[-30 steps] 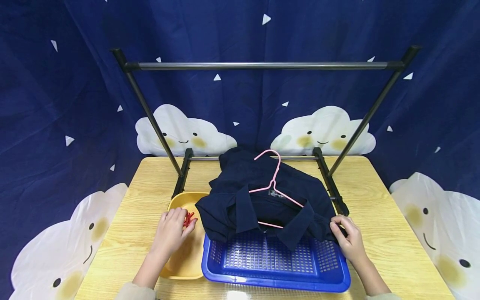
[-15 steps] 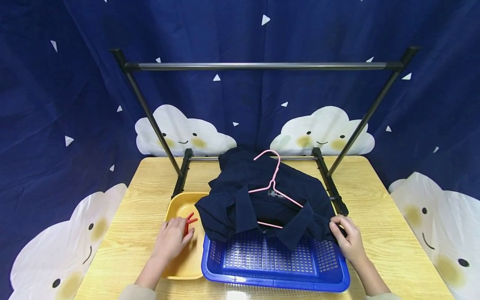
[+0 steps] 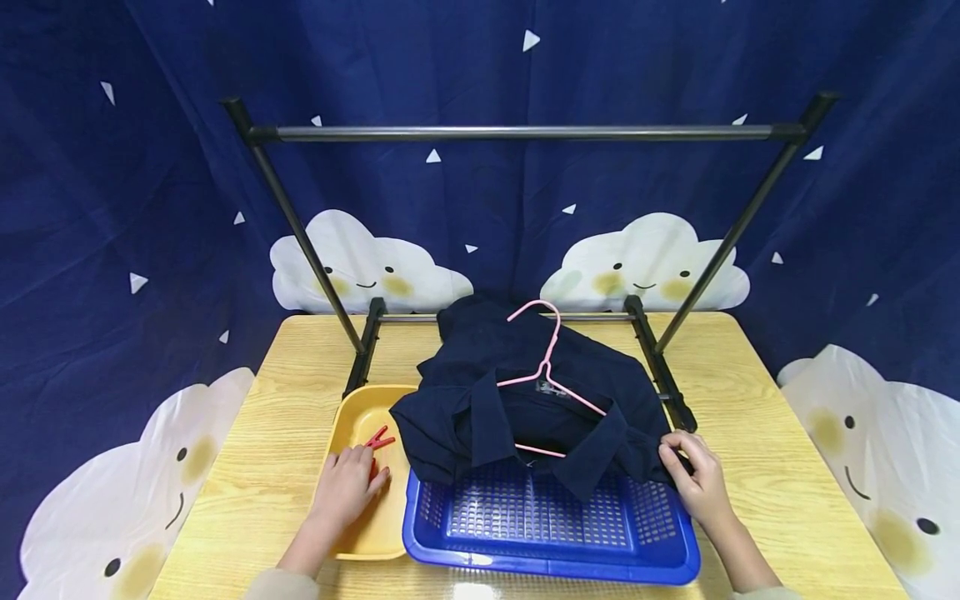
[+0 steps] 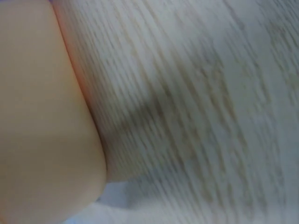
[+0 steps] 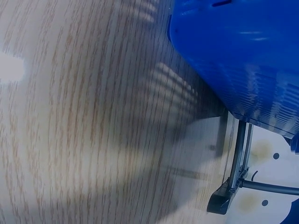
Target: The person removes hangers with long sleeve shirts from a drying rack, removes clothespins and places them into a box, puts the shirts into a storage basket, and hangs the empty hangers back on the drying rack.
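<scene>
My left hand is inside the yellow tray. A red clothespin lies just beyond its fingers, and another bit of red shows between fingers and thumb; whether it is gripped cannot be seen. On the right, my right hand pinches the sleeve edge of the dark navy shirt. The shirt lies collar forward over the back of the blue basket. A pink hanger sits in its neck, hook up. The left wrist view shows only skin and blurred wood grain.
Behind the basket stands a black rack with a horizontal metal bar and slanted posts. Its right foot reaches forward along the wooden table. In the right wrist view, the blue basket's side is close.
My left hand has drawn slightly nearer within the yellow tray, and the red clothespin beyond its fingers shows more fully. My right hand and the shirt have stayed in place.
</scene>
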Demonstrator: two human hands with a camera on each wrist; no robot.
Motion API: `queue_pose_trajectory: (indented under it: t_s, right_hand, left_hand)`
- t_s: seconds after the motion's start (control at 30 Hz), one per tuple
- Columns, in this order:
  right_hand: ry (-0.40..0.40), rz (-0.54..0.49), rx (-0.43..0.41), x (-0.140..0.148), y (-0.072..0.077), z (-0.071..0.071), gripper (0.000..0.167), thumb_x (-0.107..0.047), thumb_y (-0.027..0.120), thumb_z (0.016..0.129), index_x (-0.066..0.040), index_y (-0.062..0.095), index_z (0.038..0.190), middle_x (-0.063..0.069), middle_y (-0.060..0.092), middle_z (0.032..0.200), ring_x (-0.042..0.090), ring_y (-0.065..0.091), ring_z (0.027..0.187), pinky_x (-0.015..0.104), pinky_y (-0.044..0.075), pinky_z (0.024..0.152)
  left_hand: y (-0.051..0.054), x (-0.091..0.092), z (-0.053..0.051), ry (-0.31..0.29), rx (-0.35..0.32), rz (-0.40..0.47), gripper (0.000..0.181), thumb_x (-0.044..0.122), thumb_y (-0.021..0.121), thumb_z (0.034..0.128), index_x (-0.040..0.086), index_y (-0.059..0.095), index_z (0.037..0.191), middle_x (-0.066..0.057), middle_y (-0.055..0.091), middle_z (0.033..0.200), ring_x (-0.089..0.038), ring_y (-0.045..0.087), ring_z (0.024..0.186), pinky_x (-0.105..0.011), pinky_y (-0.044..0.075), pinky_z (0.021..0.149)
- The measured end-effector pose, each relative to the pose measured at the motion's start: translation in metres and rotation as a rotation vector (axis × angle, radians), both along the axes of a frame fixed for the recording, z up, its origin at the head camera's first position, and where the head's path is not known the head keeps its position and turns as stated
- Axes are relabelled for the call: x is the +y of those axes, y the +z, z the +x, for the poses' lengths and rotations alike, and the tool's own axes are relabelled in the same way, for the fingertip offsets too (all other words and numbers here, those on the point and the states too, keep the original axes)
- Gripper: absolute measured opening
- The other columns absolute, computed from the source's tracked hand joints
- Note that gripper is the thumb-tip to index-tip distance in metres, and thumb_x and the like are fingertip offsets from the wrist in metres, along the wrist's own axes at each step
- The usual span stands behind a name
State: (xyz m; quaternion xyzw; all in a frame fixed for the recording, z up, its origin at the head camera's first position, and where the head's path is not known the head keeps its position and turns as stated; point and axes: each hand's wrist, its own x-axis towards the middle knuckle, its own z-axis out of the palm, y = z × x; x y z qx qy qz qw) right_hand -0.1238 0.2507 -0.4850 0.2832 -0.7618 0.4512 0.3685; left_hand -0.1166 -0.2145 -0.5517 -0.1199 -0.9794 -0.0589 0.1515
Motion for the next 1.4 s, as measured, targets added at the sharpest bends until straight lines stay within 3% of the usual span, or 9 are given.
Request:
queue_pose_trajectory:
  t_s: [0.2,0.4,0.6,0.97,1.07,1.3,1.4]
  right_hand:
    - [0.000,0.006,0.002,0.000,0.000,0.000,0.013,0.006,0.052,0.084,0.011,0.053,0.072,0.018,0.053,0.068,0.005,0.050,0.080,0.016,0.035,0.077]
    - [-0.011,0.014,0.000,0.001,0.000,0.000,0.026,-0.005,0.053,0.090,0.013,0.052,0.072,0.013,0.054,0.070,0.005,0.050,0.079,0.016,0.035,0.078]
    - [-0.004,0.011,0.004,0.001,-0.001,-0.001,0.020,0.000,0.053,0.088,0.011,0.052,0.071,0.016,0.053,0.068,0.005,0.050,0.079,0.016,0.035,0.077]
    - [-0.017,0.020,-0.013,0.022,-0.038,-0.014,0.019,-0.004,0.055,0.087,0.009,0.055,0.074,0.008,0.057,0.074,0.002,0.050,0.083,0.016,0.034,0.080]
    - [-0.019,0.021,-0.013,0.019,-0.033,-0.012,0.014,0.001,0.055,0.085,0.009,0.055,0.074,0.008,0.057,0.073,0.002,0.050,0.082,0.016,0.035,0.079]
    - [-0.016,0.019,0.004,0.001,-0.002,-0.001,0.010,0.010,0.051,0.081,0.011,0.053,0.071,0.017,0.053,0.068,0.005,0.050,0.079,0.016,0.035,0.078]
    - [-0.015,0.019,0.003,-0.001,0.001,0.001,0.011,0.009,0.051,0.081,0.011,0.053,0.071,0.017,0.053,0.068,0.004,0.050,0.080,0.016,0.035,0.078]
  left_hand:
    - [-0.008,0.001,-0.002,0.009,-0.019,-0.029,0.031,0.031,0.068,0.0785,0.003,0.055,0.082,-0.011,0.055,0.081,-0.028,0.051,0.079,-0.039,0.034,0.065]
    - [-0.016,0.002,-0.002,0.005,0.018,-0.029,0.030,0.030,0.069,0.0777,0.005,0.052,0.075,-0.009,0.053,0.077,-0.028,0.051,0.075,-0.039,0.033,0.064]
    - [-0.020,0.003,-0.001,0.010,0.037,-0.029,0.030,0.029,0.069,0.0776,0.007,0.050,0.073,-0.009,0.052,0.076,-0.028,0.050,0.074,-0.038,0.033,0.063]
    - [-0.020,0.004,-0.002,0.026,0.021,-0.037,0.030,0.030,0.068,0.0787,0.007,0.050,0.075,-0.009,0.052,0.078,-0.027,0.050,0.074,-0.038,0.032,0.062]
    - [-0.020,0.005,-0.001,0.025,0.023,-0.047,0.029,0.030,0.068,0.0790,0.007,0.050,0.075,-0.009,0.052,0.077,-0.027,0.050,0.074,-0.038,0.032,0.062]
    - [-0.017,0.007,0.001,0.027,0.044,-0.076,0.030,0.029,0.069,0.0770,0.006,0.051,0.074,-0.009,0.052,0.076,-0.027,0.050,0.072,-0.038,0.032,0.061]
    - [-0.016,0.007,0.001,0.035,0.032,-0.088,0.030,0.030,0.070,0.0767,0.006,0.051,0.075,-0.009,0.052,0.077,-0.027,0.050,0.073,-0.038,0.033,0.062]
